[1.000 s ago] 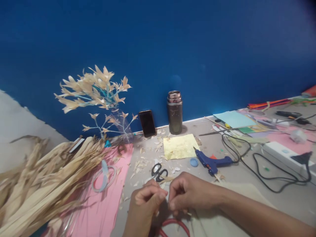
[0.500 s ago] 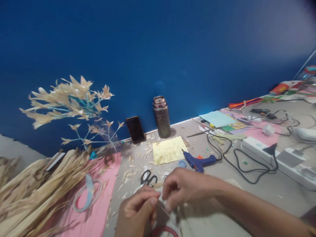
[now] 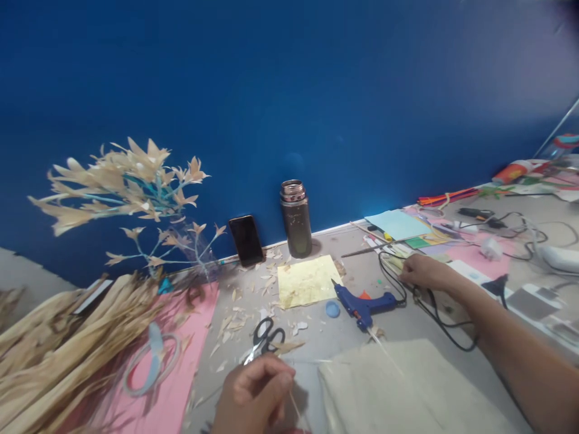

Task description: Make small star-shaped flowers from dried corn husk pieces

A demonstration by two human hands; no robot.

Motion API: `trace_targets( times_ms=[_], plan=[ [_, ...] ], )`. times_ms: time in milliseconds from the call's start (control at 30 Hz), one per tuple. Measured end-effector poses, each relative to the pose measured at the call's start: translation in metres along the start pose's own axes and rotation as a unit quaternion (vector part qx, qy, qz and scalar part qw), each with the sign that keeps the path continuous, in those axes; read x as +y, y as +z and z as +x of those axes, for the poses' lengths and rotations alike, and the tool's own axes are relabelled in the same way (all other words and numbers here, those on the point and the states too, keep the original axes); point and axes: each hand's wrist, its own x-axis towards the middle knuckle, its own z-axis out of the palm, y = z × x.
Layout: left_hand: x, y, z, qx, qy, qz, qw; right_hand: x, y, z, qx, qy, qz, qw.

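My left hand (image 3: 256,392) is at the bottom middle, thumb and fingers pinched round a thin pale stem (image 3: 297,405). Beyond it lie black-handled scissors (image 3: 266,337). Stretched out to the right, my right hand (image 3: 423,272) has its fingers bent down and together, by a pale green strip (image 3: 394,264) and a black cable (image 3: 441,316). What its fingertips hold, if anything, is hidden. A blue glue gun (image 3: 365,304) with a white glue stick (image 3: 384,346) lies between the hands, beside a yellow paper sheet (image 3: 307,282) and a round blue cap (image 3: 332,308).
Dried husks (image 3: 67,343) and a tape roll (image 3: 151,361) on pink paper (image 3: 199,325) are at left. Husk flowers (image 3: 131,181) stand behind. A phone (image 3: 246,240) and an open flask (image 3: 297,223) stand by the wall. A power strip (image 3: 554,337) is right.
My right hand has moved away from my left hand, up and right to the cable and green strip. The left hand stays nearly in place, still pinching.
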Motion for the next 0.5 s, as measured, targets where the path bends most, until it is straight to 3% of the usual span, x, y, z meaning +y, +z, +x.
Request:
trace_targets(
  times_ms=[267,500],
  plan=[
    [-0.003,0.000,0.001,-0.017,-0.013,-0.014,1.000,0.012,-0.020,-0.009,0.016,-0.035,0.029,0.999],
    [-0.014,0.000,0.001,-0.035,-0.057,-0.026,0.997,0.027,-0.034,0.003,0.140,0.022,-0.016,0.990]
  ],
)
